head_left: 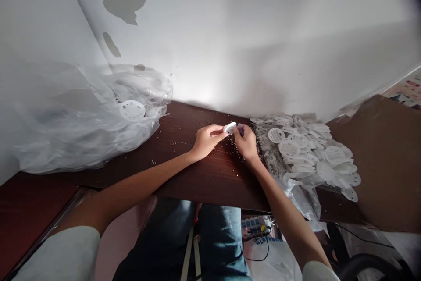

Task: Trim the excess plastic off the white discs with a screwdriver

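My left hand (208,139) pinches a small white plastic disc (230,127) between thumb and fingers, held just above the dark wooden table (197,176). My right hand (246,141) is closed right beside it, touching the disc's far edge and gripping a small purple-tipped object that I cannot make out. Tiny white shavings lie scattered on the table under both hands.
A heap of white perforated discs (312,154) lies on clear plastic to the right of my hands. A large clear plastic bag (85,119) holding more discs sits at the left. A white wall stands close behind; brown cardboard (384,162) is at far right.
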A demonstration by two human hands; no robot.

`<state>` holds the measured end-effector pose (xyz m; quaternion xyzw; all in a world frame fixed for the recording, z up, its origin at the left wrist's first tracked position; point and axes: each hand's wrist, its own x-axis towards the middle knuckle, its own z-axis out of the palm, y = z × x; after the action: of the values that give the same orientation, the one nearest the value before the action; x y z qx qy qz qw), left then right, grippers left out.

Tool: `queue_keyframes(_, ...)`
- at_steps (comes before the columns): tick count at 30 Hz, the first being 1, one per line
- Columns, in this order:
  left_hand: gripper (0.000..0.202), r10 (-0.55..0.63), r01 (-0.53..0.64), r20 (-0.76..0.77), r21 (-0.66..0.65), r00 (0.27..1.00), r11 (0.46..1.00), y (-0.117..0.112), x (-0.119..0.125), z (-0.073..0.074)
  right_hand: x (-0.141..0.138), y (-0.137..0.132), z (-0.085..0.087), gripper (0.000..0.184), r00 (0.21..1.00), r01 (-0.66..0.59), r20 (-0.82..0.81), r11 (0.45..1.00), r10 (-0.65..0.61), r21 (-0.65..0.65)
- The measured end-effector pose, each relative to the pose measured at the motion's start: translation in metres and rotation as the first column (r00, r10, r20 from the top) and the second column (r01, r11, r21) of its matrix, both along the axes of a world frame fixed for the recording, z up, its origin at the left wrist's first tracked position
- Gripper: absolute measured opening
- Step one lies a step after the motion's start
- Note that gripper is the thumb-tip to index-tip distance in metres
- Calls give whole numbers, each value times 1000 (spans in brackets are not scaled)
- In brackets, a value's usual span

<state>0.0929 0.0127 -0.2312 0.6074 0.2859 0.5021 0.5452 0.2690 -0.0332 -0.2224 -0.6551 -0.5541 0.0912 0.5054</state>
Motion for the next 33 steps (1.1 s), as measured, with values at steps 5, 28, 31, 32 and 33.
queue_keyframes(5, 32, 72, -71, -26, 49, 997, 996, -3, 2, -2, 0, 0, -1, 16, 993, 23, 117, 1000, -24, 9)
queue_keyframes(28, 30, 121, -91, -120, 235, 985, 968, 6, -5, 3, 1, -2, 2, 21, 999, -23, 32, 997, 26, -77)
queue_keyframes(31, 28, 144, -97, -143, 297, 979, 950, 6, -5, 3, 0, -2, 2, 22, 999, -17, 40, 997, 20, -69)
queue_keyframes(32, 28, 153, -99, -152, 314, 976, 944, 6, -5, 3, 0, -2, 3, 22, 999, -15, 43, 998, 18, -66)
queue_keyframes(33, 27, 163, -103, -159, 329, 974, 939, 6, -5, 2, 0, -2, 3, 23, 999, -12, 46, 998, 15, -65)
